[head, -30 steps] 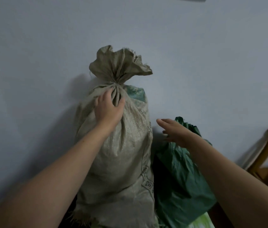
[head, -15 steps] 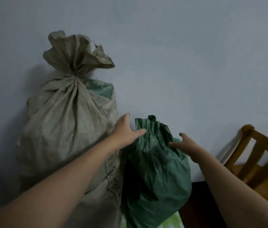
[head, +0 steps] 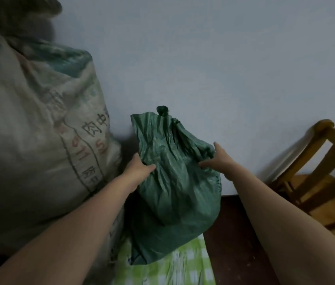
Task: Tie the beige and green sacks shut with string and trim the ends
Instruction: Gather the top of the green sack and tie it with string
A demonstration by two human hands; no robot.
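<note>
The green sack stands against the wall, its crumpled top rising to a small twisted tip. My left hand grips its left upper edge, thumb pressed into the fabric. On the sack's right shoulder my right hand takes hold, thumb on the front and fingers reaching behind. The big beige sack with printed characters fills the left side, its gathered neck at the top left corner. No string or cutting tool shows.
A wooden chair stands at the right against the pale wall. A green-and-white checked cloth lies under the green sack. Dark floor shows between sack and chair.
My left hand left the beige sack's neck and moved right onto the green sack. My right hand closed in on the sack's other side. The view swung right and nearer.
</note>
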